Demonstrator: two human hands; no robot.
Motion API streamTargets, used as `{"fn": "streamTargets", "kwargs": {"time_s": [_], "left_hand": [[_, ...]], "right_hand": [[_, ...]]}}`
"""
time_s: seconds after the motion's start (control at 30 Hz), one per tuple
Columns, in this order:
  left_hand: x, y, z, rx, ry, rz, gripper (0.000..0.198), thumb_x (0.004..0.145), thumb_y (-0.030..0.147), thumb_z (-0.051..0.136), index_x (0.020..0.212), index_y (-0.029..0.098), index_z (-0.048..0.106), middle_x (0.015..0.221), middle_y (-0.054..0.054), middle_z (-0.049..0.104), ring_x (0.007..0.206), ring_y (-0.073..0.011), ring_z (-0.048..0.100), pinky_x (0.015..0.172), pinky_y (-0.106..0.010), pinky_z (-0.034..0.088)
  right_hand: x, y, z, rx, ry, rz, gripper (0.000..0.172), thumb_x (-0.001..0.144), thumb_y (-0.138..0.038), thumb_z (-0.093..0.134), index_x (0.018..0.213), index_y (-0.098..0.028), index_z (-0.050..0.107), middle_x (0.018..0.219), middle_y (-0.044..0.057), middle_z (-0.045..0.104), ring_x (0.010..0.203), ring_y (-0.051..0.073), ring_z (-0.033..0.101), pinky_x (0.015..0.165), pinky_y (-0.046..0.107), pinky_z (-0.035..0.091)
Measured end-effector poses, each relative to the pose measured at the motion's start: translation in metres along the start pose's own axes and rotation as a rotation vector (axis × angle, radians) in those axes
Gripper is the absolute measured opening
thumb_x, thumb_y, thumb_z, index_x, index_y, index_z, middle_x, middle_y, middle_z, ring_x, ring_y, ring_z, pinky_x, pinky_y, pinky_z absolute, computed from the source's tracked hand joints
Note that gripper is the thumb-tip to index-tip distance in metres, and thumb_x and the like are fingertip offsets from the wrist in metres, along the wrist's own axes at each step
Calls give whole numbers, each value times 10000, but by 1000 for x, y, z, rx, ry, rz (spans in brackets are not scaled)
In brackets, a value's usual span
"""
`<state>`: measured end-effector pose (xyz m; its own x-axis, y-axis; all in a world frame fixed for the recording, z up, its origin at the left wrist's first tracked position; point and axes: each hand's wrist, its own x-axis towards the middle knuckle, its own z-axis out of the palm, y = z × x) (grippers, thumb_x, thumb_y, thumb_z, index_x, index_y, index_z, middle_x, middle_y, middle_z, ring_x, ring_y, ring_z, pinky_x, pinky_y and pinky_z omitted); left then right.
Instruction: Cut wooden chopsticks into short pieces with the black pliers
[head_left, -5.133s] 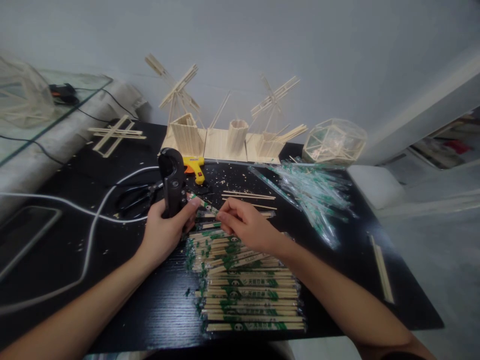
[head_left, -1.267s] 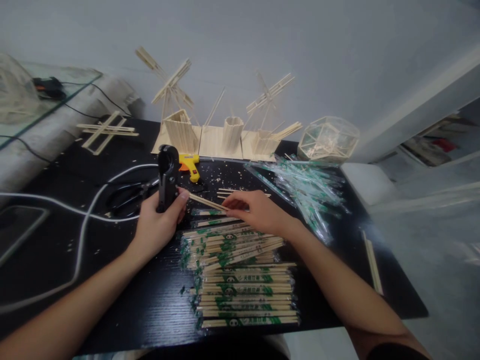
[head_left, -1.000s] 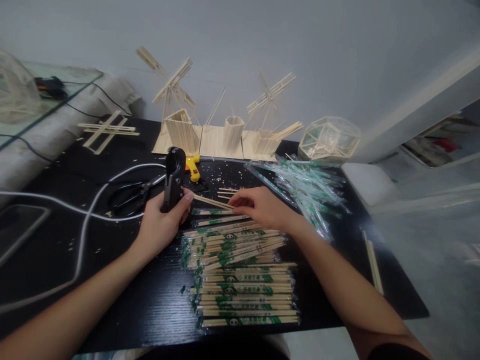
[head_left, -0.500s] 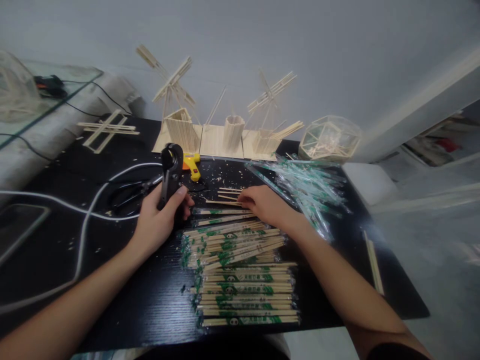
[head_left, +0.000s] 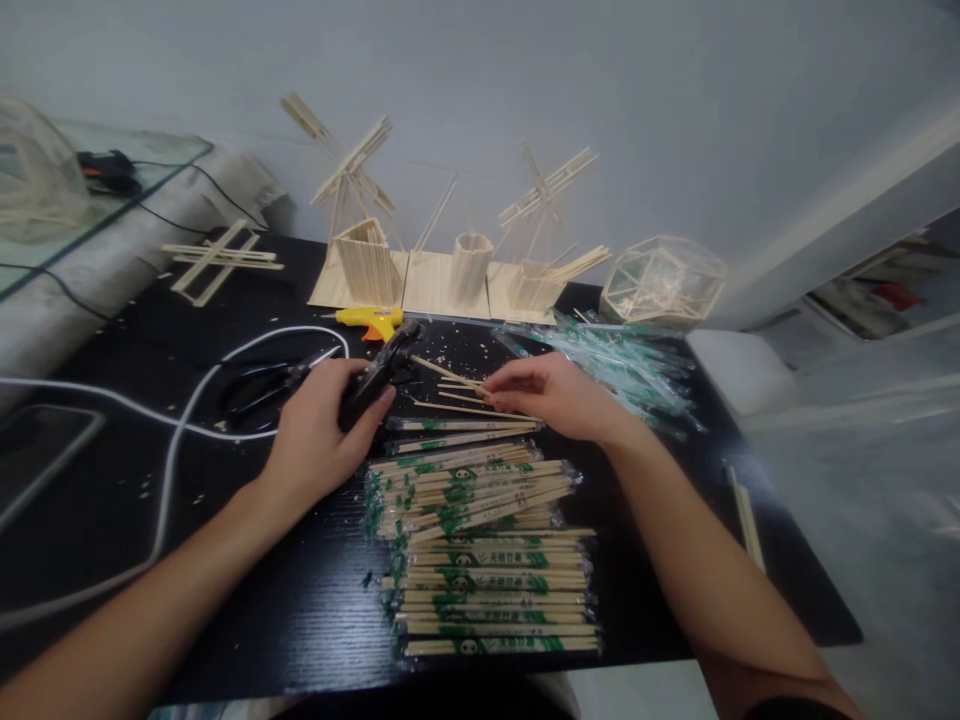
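My left hand [head_left: 326,420] is closed round the handles of a black hand cutter [head_left: 386,365], whose head leans to the right. My right hand [head_left: 551,395] pinches a bamboo chopstick [head_left: 448,373] near its right end. The stick slants up to the left, and its far tip is at the cutter's head; whether it sits between the jaws I cannot tell. Several loose sticks [head_left: 457,406] lie under my right fingertips. Just below are paper-and-plastic-wrapped chopsticks [head_left: 469,490] with green print, stacked in rows toward the front edge.
A yellow glue gun [head_left: 375,320] lies behind the cutter. Stick-built windmill models [head_left: 367,265] stand along the wall, with a clear faceted container [head_left: 664,280] to their right. Torn wrappers [head_left: 630,365] are heaped at right. A white cable [head_left: 176,425] loops across the left of the black table [head_left: 300,620].
My right hand has lifted a chopstick from the loose sticks and brought its tip to the cutter. My left hand has tilted the cutter from upright over to the right.
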<state>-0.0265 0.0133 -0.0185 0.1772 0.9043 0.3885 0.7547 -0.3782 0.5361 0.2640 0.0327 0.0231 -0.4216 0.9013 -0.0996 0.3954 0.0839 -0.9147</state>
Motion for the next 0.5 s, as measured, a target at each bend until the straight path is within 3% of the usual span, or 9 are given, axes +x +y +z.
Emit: {"fn": "streamTargets", "kwargs": {"time_s": [0.2, 0.5], "left_hand": [[-2, 2, 1, 11, -33, 49, 268, 950, 426, 551, 1080, 195, 591, 947, -37, 653, 848, -201, 636, 774, -319, 496], [-4, 4, 0, -12, -86, -26, 247, 948, 447, 542, 973, 204, 582, 829, -3, 637, 714, -166, 610, 680, -285, 464]], "right_hand": [[-1, -1, 3, 69, -17, 17, 165, 815, -261, 775, 970, -206, 789, 944, 46, 800, 912, 195, 744, 890, 391, 584], [-1, -3, 5, 96, -61, 55, 142, 837, -251, 752, 958, -178, 759, 913, 56, 790, 852, 175, 738, 826, 345, 590]]}}
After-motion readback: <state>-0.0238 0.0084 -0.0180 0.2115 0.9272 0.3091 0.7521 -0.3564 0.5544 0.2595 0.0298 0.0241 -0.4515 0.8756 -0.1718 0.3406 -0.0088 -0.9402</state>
